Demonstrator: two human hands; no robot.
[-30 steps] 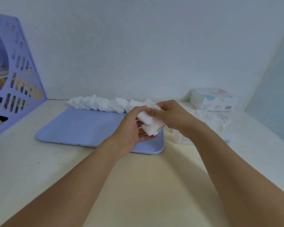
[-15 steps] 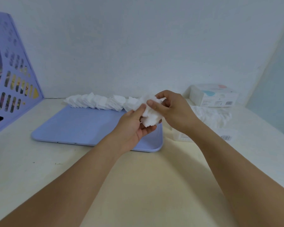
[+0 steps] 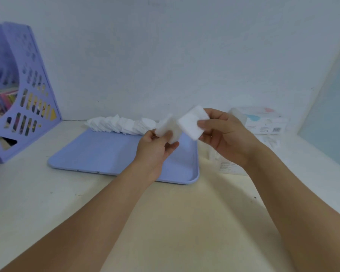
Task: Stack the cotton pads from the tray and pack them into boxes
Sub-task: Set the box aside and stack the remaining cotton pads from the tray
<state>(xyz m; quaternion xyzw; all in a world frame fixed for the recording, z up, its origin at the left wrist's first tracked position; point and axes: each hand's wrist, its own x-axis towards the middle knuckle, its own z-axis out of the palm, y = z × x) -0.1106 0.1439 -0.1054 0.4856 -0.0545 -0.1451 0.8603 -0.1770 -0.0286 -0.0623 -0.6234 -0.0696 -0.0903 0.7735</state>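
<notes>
The worktop [image 3: 37, 203] lies open in front of the tray [image 3: 106, 154]. A file holder [image 3: 28, 107] blocks the left, and a box [image 3: 263, 122] stands far right.

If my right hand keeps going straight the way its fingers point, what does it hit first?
Probably the small stack of pads gripped in the left hand: the right hand, pinching one pad, points left toward it. Depth is uncertain.

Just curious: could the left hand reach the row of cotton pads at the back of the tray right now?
Probably yes, but not freely: the left hand already grips a small stack of pads. The row of cotton pads lies just beyond it, nothing between.
</notes>
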